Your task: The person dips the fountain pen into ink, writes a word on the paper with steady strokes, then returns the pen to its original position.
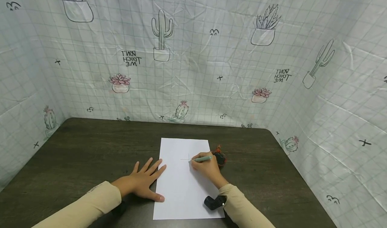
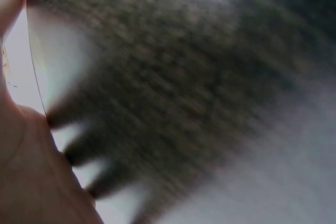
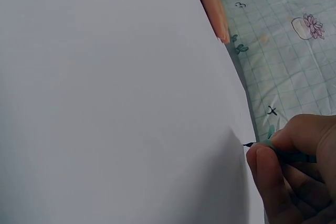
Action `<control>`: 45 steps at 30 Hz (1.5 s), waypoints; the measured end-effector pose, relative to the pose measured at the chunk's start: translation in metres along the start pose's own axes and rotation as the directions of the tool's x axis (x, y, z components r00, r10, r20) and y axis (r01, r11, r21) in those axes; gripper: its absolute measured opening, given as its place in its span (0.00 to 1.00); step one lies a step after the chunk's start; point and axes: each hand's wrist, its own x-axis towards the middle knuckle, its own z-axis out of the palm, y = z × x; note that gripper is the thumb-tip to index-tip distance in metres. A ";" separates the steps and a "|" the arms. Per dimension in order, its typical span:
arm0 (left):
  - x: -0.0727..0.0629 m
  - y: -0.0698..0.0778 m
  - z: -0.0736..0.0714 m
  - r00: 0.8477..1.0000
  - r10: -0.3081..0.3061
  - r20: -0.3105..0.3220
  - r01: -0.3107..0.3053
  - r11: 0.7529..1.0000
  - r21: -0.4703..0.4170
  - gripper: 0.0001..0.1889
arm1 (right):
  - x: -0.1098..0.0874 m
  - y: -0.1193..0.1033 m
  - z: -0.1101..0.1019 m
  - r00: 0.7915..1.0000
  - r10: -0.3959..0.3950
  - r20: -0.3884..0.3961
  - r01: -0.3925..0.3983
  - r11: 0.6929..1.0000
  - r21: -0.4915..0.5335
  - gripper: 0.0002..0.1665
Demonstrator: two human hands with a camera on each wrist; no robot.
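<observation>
A white sheet of paper (image 1: pixel 178 191) lies upright on the dark table, with a thin cross of two lines (image 1: pixel 185 159) in its upper part. My right hand (image 1: pixel 208 167) pinches a pale green pen (image 1: pixel 203 158) by the cross. In the right wrist view, the dark pen tip (image 3: pixel 249 144) is right at the paper. My left hand (image 1: pixel 141 181) lies with fingers spread, its fingertips and thumb over the paper's left edge. The left wrist view shows part of that hand (image 2: pixel 31 166) beside blurred dark wood grain.
Just beyond my right hand sits a small dark round object with orange-red trim (image 1: pixel 220 156). A black wrist device (image 1: pixel 214 202) hangs over the lower right of the paper. Behind the wooden table (image 1: pixel 99 147) hangs a gridded cactus-print cloth (image 1: pixel 193 70), which also covers both sides.
</observation>
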 end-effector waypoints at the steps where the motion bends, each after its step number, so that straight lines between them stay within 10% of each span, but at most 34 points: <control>1: 0.000 0.000 0.000 1.000 0.000 0.001 0.000 1.000 0.001 0.56 | -0.001 0.000 0.000 1.000 -0.010 -0.001 0.010 1.000 0.002 0.03; 45: 0.002 0.000 0.001 1.000 -0.014 0.008 0.014 1.000 0.024 0.56 | -0.034 -0.016 0.009 0.993 -0.060 0.104 0.054 0.997 0.058 0.04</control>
